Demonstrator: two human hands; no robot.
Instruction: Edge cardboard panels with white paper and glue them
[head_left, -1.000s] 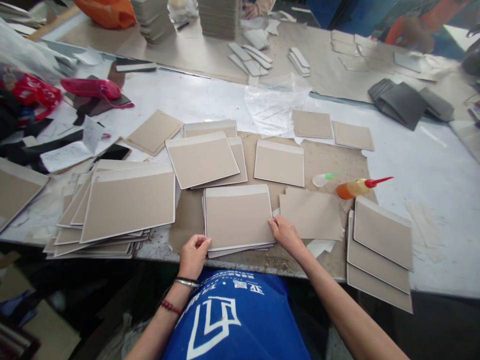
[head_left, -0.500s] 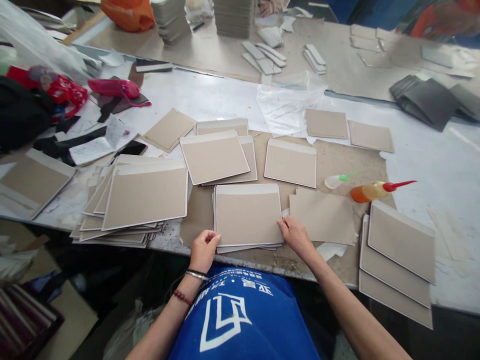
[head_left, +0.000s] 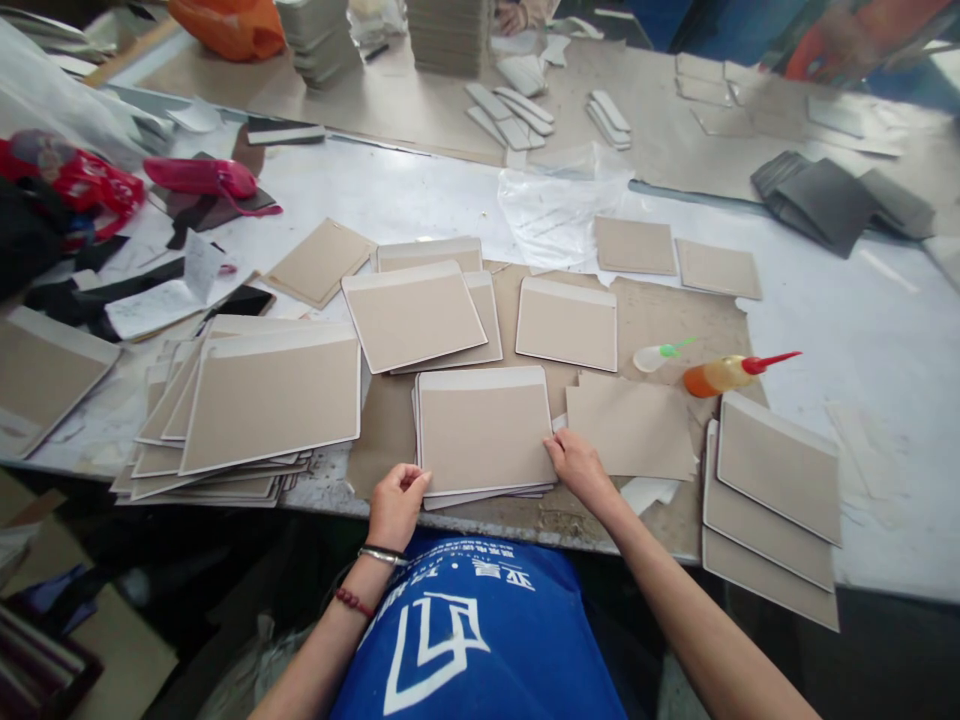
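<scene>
A beige panel (head_left: pixel 484 435) with a pale strip along its far edge lies on a small stack at the table's near edge, directly before me. My left hand (head_left: pixel 395 503) pinches its lower left corner between thumb and fingers. At the right edge, my right hand (head_left: pixel 576 463) has its fingers closed on the side of the same panel. Slivers of the panels beneath show at the left and near edges. Just right of the stack is a plain brown sheet (head_left: pixel 630 425). Behind it lie another beige panel (head_left: pixel 566 322) and two overlapping ones, the upper panel (head_left: pixel 412 315) tilted.
A larger panel pile (head_left: pixel 274 400) stands left; fanned panels (head_left: pixel 776 470) overhang the edge at right. A red-tipped bottle (head_left: pixel 716 375) and small green-tipped bottle (head_left: pixel 651 357) lie right of centre. Clear plastic (head_left: pixel 562 205) and dark grey sheets (head_left: pixel 817 200) lie farther back. A co-worker's hand (head_left: pixel 514 17) shows at the top.
The whole view has shifted slightly, so things appear farther left. Both hands keep their places at the panel's edges, and the panel stays on its stack.
</scene>
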